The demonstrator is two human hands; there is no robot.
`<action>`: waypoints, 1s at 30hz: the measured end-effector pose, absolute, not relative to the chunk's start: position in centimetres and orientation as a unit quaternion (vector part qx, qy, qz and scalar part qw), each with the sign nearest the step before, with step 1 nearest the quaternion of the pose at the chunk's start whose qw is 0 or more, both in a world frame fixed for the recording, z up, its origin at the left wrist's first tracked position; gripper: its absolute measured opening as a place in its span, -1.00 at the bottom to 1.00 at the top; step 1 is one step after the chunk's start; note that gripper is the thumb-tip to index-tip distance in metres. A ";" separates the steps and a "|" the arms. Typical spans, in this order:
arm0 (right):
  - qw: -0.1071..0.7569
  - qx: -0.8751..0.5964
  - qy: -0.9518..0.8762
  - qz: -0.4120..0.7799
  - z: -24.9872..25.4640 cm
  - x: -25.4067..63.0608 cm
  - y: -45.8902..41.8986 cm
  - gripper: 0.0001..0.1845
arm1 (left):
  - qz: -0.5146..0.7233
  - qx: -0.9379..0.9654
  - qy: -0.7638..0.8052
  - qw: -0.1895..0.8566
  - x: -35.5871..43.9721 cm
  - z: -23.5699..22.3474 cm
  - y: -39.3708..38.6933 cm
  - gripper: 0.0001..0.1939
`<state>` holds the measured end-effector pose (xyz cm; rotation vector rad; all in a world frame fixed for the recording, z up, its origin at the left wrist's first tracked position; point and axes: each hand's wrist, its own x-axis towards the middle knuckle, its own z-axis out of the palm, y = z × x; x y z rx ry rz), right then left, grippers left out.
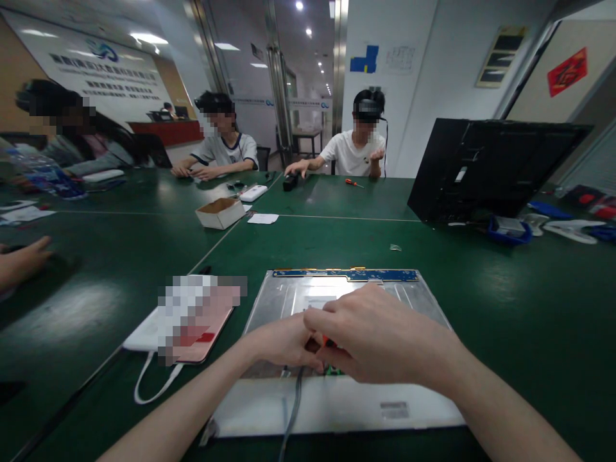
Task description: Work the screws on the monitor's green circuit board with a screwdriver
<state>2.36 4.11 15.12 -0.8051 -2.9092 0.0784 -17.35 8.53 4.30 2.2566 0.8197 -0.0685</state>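
Observation:
A flat display panel (269,410) lies before me, with a bare metal back and a white strip along its near side. Along its far edge runs a blue circuit strip (385,275). My right hand (380,333) is curled over the panel, closed on what looks like a red screwdriver (328,341), mostly hidden by the fingers. Beside it, touching or nearly so, my left hand (289,340) has its fingers bent down onto the near part; whatever they hold is hidden. A green circuit board (333,370) peeks out below the hands. A grey cable (294,410) trails toward me.
To the left lie a white power bank and a pink phone (212,333) with a white cord (154,391). An open carton (220,213), a screwdriver (355,183) and a large black monitor (495,170) are farther off. Several people sit around the green table (337,237).

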 end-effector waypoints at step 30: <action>0.162 -0.390 -0.905 0.055 16.8 6.6 6.0 -0.79 | 0.111 0.855 0.320 0.393 -18.0 5.2 10.7 -0.80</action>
